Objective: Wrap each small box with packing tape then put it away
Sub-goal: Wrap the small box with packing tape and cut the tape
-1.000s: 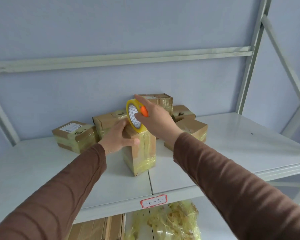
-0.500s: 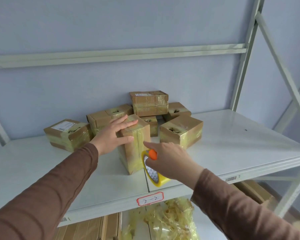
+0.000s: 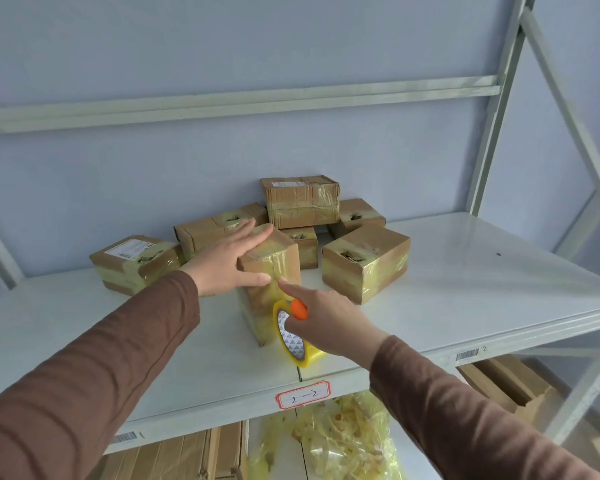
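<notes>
A small cardboard box [image 3: 284, 258] stands on end on the white shelf [image 3: 465, 292], banded with yellowish packing tape. My left hand [image 3: 229, 258] lies against its top and left side, fingers spread, thumb on the front face. My right hand [image 3: 326, 323] grips a yellow roll of packing tape [image 3: 295, 341] with an orange cutter [image 3: 299, 309] low at the box's front right corner. Its forefinger presses the tape strip onto the front face.
Several taped boxes are piled behind: one at the left [image 3: 136, 261], one at the right [image 3: 366, 261], one stacked on top [image 3: 300, 200]. A red-edged label [image 3: 302, 394] marks the shelf lip. Crumpled tape scraps [image 3: 340, 438] and cartons [image 3: 506, 382] lie below.
My right hand has carried the tape roll from the box's top down its front face to near the shelf. The left hand has stayed on the box, its fingers now flatter.
</notes>
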